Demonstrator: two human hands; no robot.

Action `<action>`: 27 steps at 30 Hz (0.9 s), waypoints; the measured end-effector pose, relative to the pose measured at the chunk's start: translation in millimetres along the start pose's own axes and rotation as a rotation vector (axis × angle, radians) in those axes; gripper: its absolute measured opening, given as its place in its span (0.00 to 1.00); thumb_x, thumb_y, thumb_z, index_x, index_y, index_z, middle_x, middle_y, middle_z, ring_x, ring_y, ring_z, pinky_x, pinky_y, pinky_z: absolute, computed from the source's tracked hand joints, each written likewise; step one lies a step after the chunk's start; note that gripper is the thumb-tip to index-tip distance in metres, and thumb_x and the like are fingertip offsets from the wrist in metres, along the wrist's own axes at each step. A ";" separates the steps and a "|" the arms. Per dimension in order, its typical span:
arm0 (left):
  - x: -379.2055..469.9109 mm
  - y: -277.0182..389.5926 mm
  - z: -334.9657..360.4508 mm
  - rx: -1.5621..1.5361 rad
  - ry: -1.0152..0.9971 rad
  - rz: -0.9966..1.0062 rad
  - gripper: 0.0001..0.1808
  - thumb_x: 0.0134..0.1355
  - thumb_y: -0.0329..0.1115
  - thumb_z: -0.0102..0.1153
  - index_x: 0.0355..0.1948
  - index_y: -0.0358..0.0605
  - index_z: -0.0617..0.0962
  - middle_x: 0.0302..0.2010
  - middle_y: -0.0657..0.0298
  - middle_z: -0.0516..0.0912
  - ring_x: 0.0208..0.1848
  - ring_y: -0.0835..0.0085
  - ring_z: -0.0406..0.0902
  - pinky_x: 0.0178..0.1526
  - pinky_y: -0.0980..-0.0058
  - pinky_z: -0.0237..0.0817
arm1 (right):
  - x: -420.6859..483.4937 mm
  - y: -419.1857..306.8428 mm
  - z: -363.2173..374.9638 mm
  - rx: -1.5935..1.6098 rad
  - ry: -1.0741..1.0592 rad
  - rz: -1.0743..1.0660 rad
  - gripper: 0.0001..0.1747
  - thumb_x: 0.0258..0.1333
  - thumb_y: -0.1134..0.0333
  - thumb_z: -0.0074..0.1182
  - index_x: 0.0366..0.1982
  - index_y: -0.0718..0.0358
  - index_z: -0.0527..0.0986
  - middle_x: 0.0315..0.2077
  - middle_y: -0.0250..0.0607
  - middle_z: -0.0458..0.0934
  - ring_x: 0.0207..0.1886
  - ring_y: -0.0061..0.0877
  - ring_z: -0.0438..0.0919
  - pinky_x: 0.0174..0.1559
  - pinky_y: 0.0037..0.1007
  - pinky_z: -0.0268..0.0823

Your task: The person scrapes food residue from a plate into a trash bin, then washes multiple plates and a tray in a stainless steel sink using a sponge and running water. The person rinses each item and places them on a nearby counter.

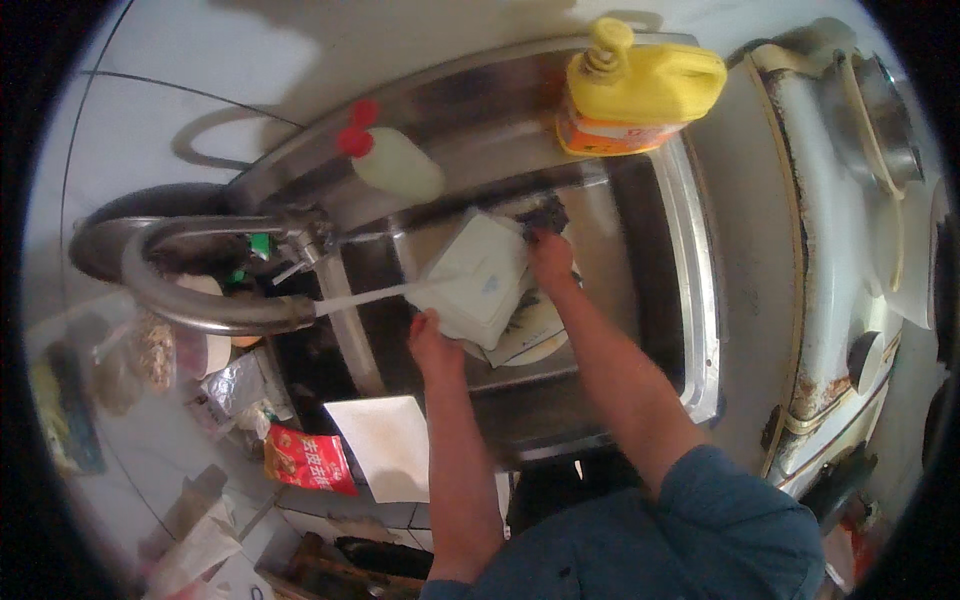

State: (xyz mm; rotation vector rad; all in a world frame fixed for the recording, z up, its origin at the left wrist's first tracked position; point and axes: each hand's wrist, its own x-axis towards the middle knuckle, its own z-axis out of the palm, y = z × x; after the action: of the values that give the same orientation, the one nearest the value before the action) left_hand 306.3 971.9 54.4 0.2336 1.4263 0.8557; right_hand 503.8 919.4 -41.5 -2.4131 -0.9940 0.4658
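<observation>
My left hand (439,346) grips the near left corner of a white square dish (480,277), tilted over the sink basin. Its underside seems to face up, with a small blue mark on it. My right hand (553,262) is at the dish's right side, its fingers closed on a dark scrubbing cloth or pad (549,214). Water (367,298) runs from the curved metal faucet (217,319) onto the dish. Beneath it lies a patterned plate (540,330), partly covered by the dish.
A yellow jug (645,90) and a white bottle with a red cap (397,165) stand on the sink's back ledge (480,135). Left are a red food packet (311,459) and a white board (382,446). A stove (832,262) with a metal pot (874,127) is right.
</observation>
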 end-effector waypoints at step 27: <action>-101.8 37.5 94.0 0.639 -0.502 0.343 0.16 0.59 0.41 0.55 0.43 0.40 0.77 0.38 0.58 0.81 0.41 0.71 0.76 0.45 0.72 0.66 | -71.7 -59.7 -125.1 0.525 0.199 -0.173 0.17 0.51 0.71 0.53 0.44 0.65 0.69 0.36 0.46 0.77 0.34 0.42 0.77 0.36 0.35 0.70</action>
State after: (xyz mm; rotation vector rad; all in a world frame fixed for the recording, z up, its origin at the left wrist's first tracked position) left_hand 387.8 965.0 172.3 1.1238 1.1518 0.5274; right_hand 481.7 866.2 103.5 -1.8487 -0.8561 0.3611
